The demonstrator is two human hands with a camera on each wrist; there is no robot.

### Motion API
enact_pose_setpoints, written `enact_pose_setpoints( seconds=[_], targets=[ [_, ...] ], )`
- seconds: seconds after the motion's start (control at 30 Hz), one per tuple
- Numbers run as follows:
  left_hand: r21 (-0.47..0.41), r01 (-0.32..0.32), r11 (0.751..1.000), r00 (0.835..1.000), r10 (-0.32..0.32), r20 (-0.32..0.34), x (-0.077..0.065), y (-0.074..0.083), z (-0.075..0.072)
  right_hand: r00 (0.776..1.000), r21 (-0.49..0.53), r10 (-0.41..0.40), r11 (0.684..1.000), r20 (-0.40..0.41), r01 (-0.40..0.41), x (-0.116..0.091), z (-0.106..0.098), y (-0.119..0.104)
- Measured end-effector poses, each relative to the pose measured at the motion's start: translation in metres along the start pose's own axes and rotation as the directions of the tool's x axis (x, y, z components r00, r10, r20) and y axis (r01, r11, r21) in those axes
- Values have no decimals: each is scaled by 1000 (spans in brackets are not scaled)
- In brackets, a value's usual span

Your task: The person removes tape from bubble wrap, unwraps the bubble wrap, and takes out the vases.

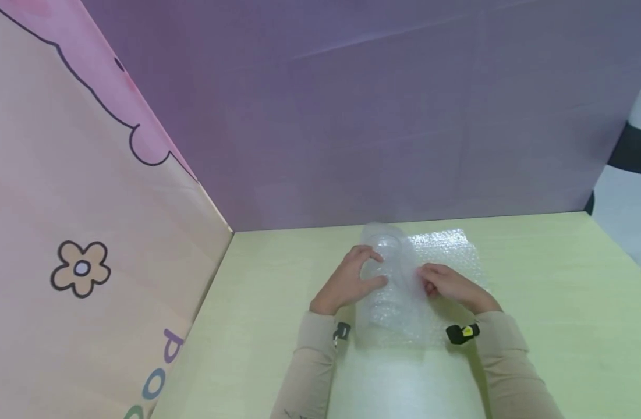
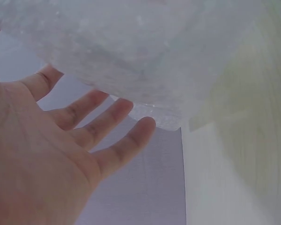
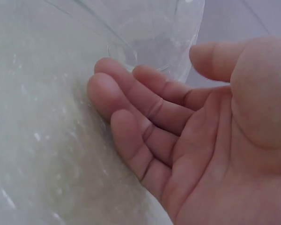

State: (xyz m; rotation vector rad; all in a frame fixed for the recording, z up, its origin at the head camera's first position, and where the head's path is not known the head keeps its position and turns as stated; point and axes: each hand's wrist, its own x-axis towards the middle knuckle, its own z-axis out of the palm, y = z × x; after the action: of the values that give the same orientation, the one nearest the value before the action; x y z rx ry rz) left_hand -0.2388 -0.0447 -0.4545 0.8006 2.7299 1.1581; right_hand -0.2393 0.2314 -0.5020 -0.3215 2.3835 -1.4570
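A sheet of clear bubble wrap (image 1: pixel 448 244) lies on the table, its left part folded over into a raised, rounded bundle (image 1: pixel 390 305). Curved clear outlines show through the upper layer, but I cannot tell what is inside. My left hand (image 1: pixel 349 279) is at the bundle's left side, thumb and fingers spread. In the left wrist view its nearly straight fingers (image 2: pixel 124 145) reach under the overhanging wrap. My right hand (image 1: pixel 451 285) is at the folded layer's right edge. Its fingers (image 3: pixel 126 131) bend loosely against the wrap in the right wrist view, with the thumb held apart.
The pale yellow-green table (image 1: pixel 268 291) extends on both sides of the wrap. Behind it rises a purple wall panel (image 1: pixel 351 128), close to the wrap's far edge. A panel with a drawn flower (image 1: pixel 81 267) stands at the left, and a black-and-white one (image 1: pixel 626 198) at the right.
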Motion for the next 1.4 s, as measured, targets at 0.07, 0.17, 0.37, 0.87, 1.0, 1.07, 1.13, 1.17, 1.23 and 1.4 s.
enact_pose_setpoints(
  seconds=[0.07,0.17,0.37,0.87,1.0,1.07,1.13,1.17,1.23,1.4],
  targets=[
    [1,-2,1000,1000,2,-1,0,-1,0,1000,-5,-3,1000,-4,3,0,0,0],
    [5,-7,1000,1000,7,-7,0,-1,-1,1000,-10,-3,1000,-5,3,0,-1,1],
    [33,0,999,1000,0,-7,-1,3,-3,1000,-12,2,1000,-1,-2,-1,-1,1],
    [72,-25,997,1000,24,12,-5,14,-9,1000,11,-29,1000,-8,29,-3,-4,-3],
    [74,-30,997,999,29,23,-5,16,-9,998,29,-55,998,-5,55,-6,-6,-8],
    [78,-34,996,999,32,27,-5,17,-8,998,37,-63,997,-9,63,-6,-7,-10],
    [87,-37,995,999,35,31,-5,19,-8,997,40,-77,996,-11,77,-6,-7,-11],
    [93,-37,995,999,34,34,-5,20,-8,997,44,-82,996,-13,83,-6,-7,-11],
    [104,-29,994,999,25,38,-5,22,-7,996,55,-86,995,-18,87,-5,-7,-11],
    [122,-5,992,999,0,43,-4,25,-5,994,78,-108,991,-30,110,-3,-7,-10]
  ],
)
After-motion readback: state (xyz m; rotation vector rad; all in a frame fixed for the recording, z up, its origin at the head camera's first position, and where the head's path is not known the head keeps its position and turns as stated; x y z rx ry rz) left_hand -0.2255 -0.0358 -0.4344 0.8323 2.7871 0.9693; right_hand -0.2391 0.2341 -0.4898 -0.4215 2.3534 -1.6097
